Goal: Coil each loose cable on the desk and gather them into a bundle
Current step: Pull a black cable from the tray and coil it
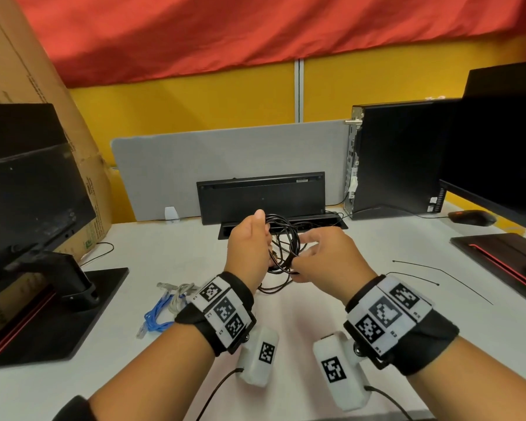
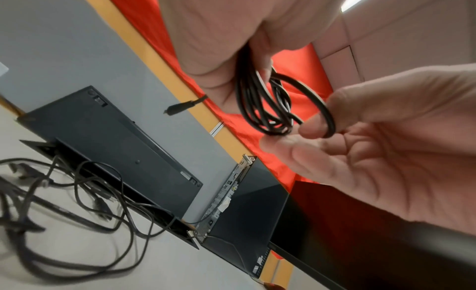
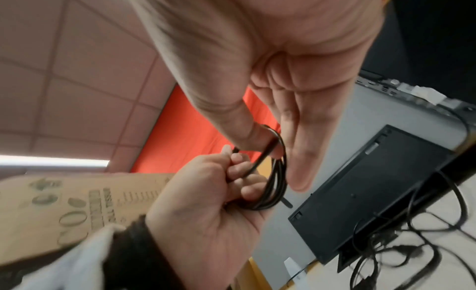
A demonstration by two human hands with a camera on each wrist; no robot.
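Note:
A black cable coil (image 1: 286,241) hangs in the air above the white desk (image 1: 316,314), in front of the keyboard. My left hand (image 1: 249,247) grips one side of the coil (image 3: 278,182), fingers curled round its loops. My right hand (image 1: 322,256) pinches an outer loop (image 2: 327,119) between thumb and forefinger; its other fingers stay straight. A plug end (image 2: 180,108) sticks out from behind the left hand. More loose black cables (image 2: 77,202) lie tangled on the desk under the hands. A blue cable and a grey cable (image 1: 164,308) lie to the left.
A black keyboard (image 1: 260,196) stands on edge behind a cable slot (image 1: 283,227). Right: PC tower (image 1: 395,156), mouse (image 1: 471,217), monitor (image 1: 504,147). Left: another monitor (image 1: 28,192), cardboard box (image 1: 28,71). Two thin black zip ties (image 1: 413,276) lie right of my hands.

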